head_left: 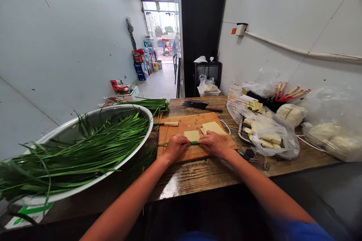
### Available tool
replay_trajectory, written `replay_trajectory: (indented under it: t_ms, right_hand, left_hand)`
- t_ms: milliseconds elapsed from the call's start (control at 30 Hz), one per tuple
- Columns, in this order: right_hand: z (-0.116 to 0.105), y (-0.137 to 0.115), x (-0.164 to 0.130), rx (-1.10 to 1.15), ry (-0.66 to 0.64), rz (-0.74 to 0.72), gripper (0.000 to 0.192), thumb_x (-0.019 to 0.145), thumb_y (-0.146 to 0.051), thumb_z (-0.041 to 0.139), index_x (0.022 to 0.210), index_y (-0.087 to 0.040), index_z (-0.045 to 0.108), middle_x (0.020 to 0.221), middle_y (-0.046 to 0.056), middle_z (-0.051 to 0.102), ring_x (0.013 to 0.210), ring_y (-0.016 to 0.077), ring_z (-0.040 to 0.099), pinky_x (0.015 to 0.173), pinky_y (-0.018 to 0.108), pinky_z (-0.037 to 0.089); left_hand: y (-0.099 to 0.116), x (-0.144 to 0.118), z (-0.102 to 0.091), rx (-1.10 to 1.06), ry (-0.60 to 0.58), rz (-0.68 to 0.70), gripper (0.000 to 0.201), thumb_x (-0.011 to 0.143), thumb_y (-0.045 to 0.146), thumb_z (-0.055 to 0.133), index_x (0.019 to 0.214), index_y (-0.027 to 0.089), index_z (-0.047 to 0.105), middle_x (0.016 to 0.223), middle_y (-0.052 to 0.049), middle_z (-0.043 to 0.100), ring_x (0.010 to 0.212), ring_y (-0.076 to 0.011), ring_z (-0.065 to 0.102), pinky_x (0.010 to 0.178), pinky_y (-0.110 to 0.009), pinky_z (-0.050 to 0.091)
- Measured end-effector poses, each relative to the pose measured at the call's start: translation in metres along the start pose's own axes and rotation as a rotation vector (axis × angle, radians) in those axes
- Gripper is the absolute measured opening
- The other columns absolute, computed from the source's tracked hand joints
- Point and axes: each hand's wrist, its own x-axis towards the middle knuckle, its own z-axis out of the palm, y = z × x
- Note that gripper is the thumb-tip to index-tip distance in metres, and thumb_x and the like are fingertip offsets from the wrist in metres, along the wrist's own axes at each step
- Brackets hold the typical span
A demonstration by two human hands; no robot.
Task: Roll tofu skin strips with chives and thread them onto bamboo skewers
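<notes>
head cam: worn on the person's head | faces forward and down over the wooden table (pixel 198 177) | close above the cutting board (pixel 195 150) | far end: corridor to a glass shopfront (pixel 162 34)

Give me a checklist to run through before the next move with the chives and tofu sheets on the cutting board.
1. Both hands on the chive bundle: ok; left hand and right hand press the chives between them.
2. Tofu sheet within reach: ok; a tofu sheet lies just behind the hands.
3. Cleaver clear of the hands: ok; cleaver rests beyond the cutting board.
4. Chive supply: ok; metal basin is full.
5. Bundle fully wrapped: cannot tell; hands cover it.
6. Table dry: not ok; wet patch on the wooden table.
</notes>
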Motion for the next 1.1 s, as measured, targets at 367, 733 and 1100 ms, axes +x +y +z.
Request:
replay_trajectory:
  t_ms: [367, 733, 1100]
  right_hand:
    - [-0.007, -0.020, 0.009, -0.279, -0.226, -0.122, 0.016, 0.085, -0.016, 0.050, 0.088, -0.010, 0.065, 0.083, 0.011, 0.064, 0.085, 0.0222, 0.050, 0.076, 0.035, 0.037]
    - [0.012, -0.014, 0.012, -0.226, -0.171, 0.008, 0.016, 0.082, -0.014, 0.050, 0.081, -0.011, 0.066, 0.080, 0.010, 0.066, 0.077, 0.0203, 0.054, 0.070, 0.031, 0.039]
    - [-0.002, -0.013, 0.017, -0.092, -0.193, 0.104, 0.022, 0.085, -0.024, 0.049, 0.083, -0.012, 0.067, 0.086, 0.011, 0.067, 0.084, 0.0197, 0.059, 0.074, 0.028, 0.039]
  left_hand:
    - [0.007, -0.002, -0.014, 0.402, -0.243, 0.253, 0.027, 0.091, 0.023, 0.040, 0.085, 0.017, 0.066, 0.078, -0.005, 0.058, 0.077, -0.0153, 0.049, 0.073, -0.028, 0.039]
    - [0.015, -0.004, -0.021, 0.465, -0.251, 0.231, 0.029, 0.087, 0.041, 0.047, 0.088, 0.018, 0.065, 0.088, -0.005, 0.059, 0.086, -0.0180, 0.049, 0.077, -0.029, 0.040]
    - [0.003, 0.012, -0.014, 0.131, -0.186, 0.000, 0.022, 0.083, 0.030, 0.057, 0.069, 0.018, 0.071, 0.071, -0.003, 0.065, 0.070, -0.0127, 0.056, 0.066, -0.023, 0.038]
